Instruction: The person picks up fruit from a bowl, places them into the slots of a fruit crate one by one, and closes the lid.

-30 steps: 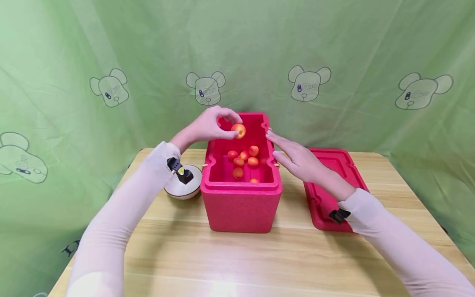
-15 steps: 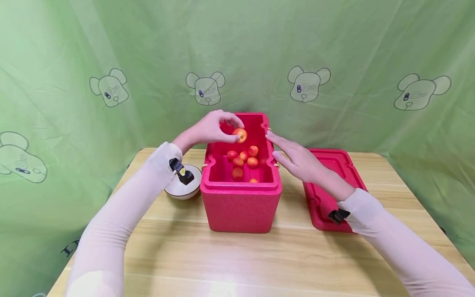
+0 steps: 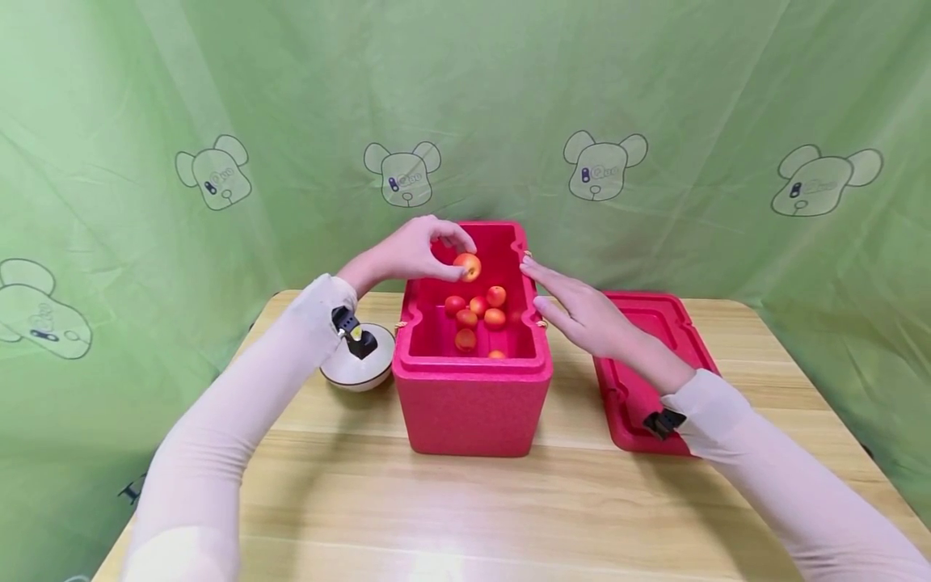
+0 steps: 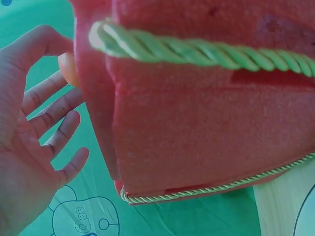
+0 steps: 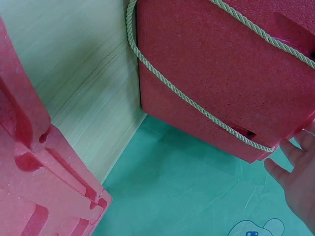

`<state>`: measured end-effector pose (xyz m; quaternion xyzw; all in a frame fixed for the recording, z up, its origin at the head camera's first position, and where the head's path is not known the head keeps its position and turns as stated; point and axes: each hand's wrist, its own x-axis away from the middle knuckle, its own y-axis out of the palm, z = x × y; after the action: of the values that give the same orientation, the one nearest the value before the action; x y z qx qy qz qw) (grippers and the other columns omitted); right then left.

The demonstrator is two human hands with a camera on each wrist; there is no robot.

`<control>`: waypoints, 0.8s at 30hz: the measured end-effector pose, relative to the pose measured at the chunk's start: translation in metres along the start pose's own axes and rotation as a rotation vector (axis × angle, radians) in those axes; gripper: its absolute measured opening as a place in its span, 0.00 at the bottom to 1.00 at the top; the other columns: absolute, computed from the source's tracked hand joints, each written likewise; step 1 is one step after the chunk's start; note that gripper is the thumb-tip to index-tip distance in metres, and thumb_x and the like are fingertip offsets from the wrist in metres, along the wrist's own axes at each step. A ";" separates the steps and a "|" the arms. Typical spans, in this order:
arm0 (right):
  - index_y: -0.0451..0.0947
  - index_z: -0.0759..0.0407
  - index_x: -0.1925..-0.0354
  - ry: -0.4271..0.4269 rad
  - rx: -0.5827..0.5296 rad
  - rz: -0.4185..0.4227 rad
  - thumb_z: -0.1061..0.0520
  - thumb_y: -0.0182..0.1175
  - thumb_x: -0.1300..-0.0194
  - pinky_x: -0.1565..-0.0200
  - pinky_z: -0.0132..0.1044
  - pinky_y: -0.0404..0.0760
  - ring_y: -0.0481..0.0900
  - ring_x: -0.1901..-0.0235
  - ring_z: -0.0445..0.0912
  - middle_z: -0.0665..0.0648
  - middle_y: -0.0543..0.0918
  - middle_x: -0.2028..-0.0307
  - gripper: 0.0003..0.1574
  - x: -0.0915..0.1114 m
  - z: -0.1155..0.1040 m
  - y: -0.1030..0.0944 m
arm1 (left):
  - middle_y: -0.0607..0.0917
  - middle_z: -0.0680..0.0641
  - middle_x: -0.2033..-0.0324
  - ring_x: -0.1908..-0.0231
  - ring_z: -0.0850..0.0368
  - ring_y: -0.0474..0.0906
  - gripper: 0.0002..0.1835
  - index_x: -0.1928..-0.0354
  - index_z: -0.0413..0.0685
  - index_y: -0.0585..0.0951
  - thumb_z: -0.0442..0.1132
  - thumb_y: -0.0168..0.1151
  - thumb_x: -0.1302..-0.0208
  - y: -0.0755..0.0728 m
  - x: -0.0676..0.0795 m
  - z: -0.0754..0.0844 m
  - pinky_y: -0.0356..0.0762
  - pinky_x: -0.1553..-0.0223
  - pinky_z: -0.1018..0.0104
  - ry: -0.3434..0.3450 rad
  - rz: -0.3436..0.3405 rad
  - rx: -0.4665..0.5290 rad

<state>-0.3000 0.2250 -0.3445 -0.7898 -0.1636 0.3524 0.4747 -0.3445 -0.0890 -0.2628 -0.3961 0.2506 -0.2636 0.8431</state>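
In the head view my left hand [image 3: 416,249] pinches a small round red-orange fruit [image 3: 469,267] between thumb and fingers, over the far part of a red foam box [image 3: 476,412]. Most of that fruit is hidden behind the box wall [image 4: 206,118] in the left wrist view; only its orange edge [image 4: 69,69] shows. Several similar fruits [image 3: 494,318] lie on the box floor. With fingers extended, my right hand [image 3: 591,315] rests its fingertips at the box's right rim [image 3: 537,323].
A white bowl [image 3: 356,370] with a dark rim stands left of the box, partly under my left wrist. The red lid [image 3: 640,396] lies on the wooden table [image 3: 465,517] beneath my right forearm. Cord handles [image 5: 197,105] run along the box's sides. A green curtain [image 3: 502,73] hangs behind.
My left hand has come down slightly with the fruit, toward the box opening, then shifted a touch left. My right hand stays at the rim.
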 end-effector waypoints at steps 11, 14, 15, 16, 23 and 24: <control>0.56 0.47 0.21 -0.018 0.005 0.010 0.46 0.53 0.23 0.29 0.57 0.67 0.59 0.22 0.50 0.50 0.58 0.21 0.39 0.000 -0.002 -0.001 | 0.87 0.50 0.58 0.52 0.52 0.80 0.17 0.52 0.50 0.86 0.43 0.73 0.43 0.005 0.003 -0.009 0.76 0.47 0.58 0.034 -0.025 -0.050; 0.56 0.48 0.21 -0.018 0.001 0.007 0.47 0.53 0.24 0.29 0.57 0.68 0.60 0.22 0.52 0.50 0.58 0.21 0.39 0.000 -0.002 -0.001 | 0.86 0.50 0.58 0.52 0.55 0.79 0.17 0.51 0.50 0.86 0.44 0.73 0.43 0.006 0.003 -0.010 0.75 0.45 0.58 0.049 -0.014 -0.062; 0.56 0.48 0.21 -0.018 0.000 0.007 0.47 0.53 0.24 0.30 0.58 0.68 0.60 0.22 0.53 0.50 0.58 0.21 0.39 0.000 -0.002 -0.001 | 0.86 0.50 0.58 0.53 0.55 0.79 0.17 0.51 0.50 0.86 0.44 0.73 0.43 0.006 0.003 -0.010 0.75 0.45 0.58 0.050 -0.011 -0.062; 0.56 0.49 0.21 -0.017 0.000 0.005 0.46 0.53 0.24 0.30 0.58 0.68 0.60 0.23 0.53 0.50 0.58 0.21 0.39 0.000 -0.002 -0.001 | 0.86 0.50 0.58 0.53 0.57 0.79 0.17 0.51 0.50 0.86 0.44 0.73 0.43 0.006 0.004 -0.010 0.75 0.46 0.59 0.050 -0.008 -0.063; 0.56 0.48 0.21 -0.012 0.005 0.005 0.46 0.53 0.24 0.30 0.58 0.68 0.60 0.23 0.54 0.50 0.58 0.21 0.39 0.000 -0.002 -0.001 | 0.85 0.51 0.57 0.52 0.57 0.76 0.17 0.51 0.51 0.86 0.45 0.72 0.43 0.007 0.005 -0.009 0.74 0.46 0.59 0.035 -0.002 -0.066; 0.56 0.48 0.21 -0.010 0.006 0.004 0.46 0.53 0.24 0.30 0.58 0.68 0.60 0.23 0.53 0.50 0.58 0.21 0.39 0.000 -0.002 -0.001 | 0.85 0.51 0.57 0.51 0.57 0.76 0.17 0.51 0.51 0.86 0.45 0.72 0.43 0.007 0.005 -0.010 0.74 0.46 0.59 0.035 -0.001 -0.069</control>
<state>-0.2983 0.2243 -0.3427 -0.7870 -0.1634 0.3577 0.4754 -0.3450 -0.0936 -0.2750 -0.4203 0.2739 -0.2622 0.8243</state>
